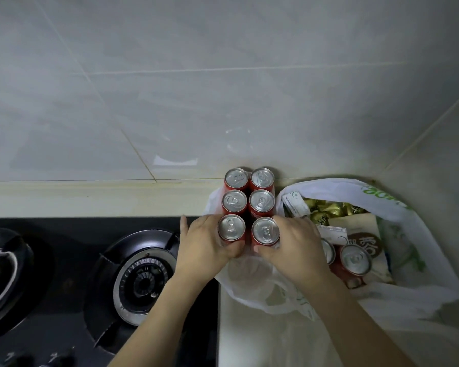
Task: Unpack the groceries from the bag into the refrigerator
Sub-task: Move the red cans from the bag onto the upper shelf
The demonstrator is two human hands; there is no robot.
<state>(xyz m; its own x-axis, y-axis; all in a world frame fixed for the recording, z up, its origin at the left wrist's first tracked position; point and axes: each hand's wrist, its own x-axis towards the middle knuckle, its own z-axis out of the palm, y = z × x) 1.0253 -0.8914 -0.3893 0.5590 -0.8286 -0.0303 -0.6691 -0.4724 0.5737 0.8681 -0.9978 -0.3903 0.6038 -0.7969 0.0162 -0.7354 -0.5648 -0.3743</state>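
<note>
Six red cans stand upright in two rows on the counter beside the white bag, the left hand and right hand each gripping a nearest can.

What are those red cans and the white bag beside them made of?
The red cans look like aluminium: shiny brushed silver tops with pull tabs and glossy printed sides. The white bag seems to be thin plastic film: translucent, crinkled, slightly glossy, with green print.
</note>
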